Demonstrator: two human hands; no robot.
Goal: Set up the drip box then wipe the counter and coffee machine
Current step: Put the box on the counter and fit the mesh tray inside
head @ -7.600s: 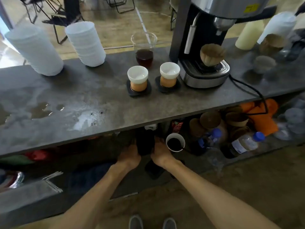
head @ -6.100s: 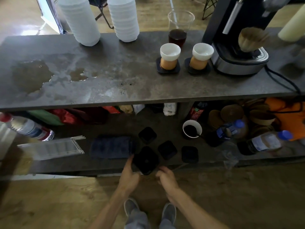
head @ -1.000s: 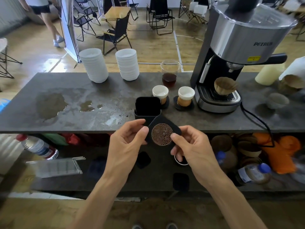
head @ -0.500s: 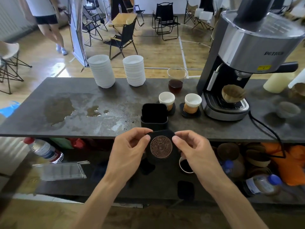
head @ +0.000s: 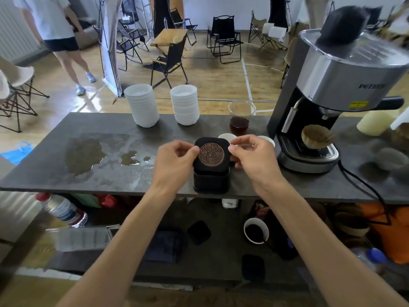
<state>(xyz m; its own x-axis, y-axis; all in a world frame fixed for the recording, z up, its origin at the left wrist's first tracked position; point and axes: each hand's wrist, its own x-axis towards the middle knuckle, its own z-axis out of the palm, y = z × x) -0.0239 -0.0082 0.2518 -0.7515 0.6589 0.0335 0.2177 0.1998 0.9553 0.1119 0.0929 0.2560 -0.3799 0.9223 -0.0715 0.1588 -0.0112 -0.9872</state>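
Note:
A black square drip box (head: 211,183) stands near the front edge of the grey counter (head: 115,176). Its black lid with a round copper grille (head: 211,154) sits tilted on the box's top. My left hand (head: 176,161) pinches the lid's left edge and my right hand (head: 254,157) pinches its right edge. The steel and black coffee machine (head: 338,96) stands to the right, with a brown paper filter (head: 315,137) on its tray. Puddles of spilled liquid (head: 85,155) lie on the counter's left half.
Two stacks of white bowls (head: 141,105) and a glass of dark coffee (head: 240,120) stand at the back. Two small white cups (head: 226,137) hide behind my hands. A power cord (head: 363,185) runs off the right front edge. The shelf below holds a dark cloth (head: 164,245), bottles, a cup.
Both hands carried the lid from in front of the counter edge up and onto the top of the drip box. The box stayed in place.

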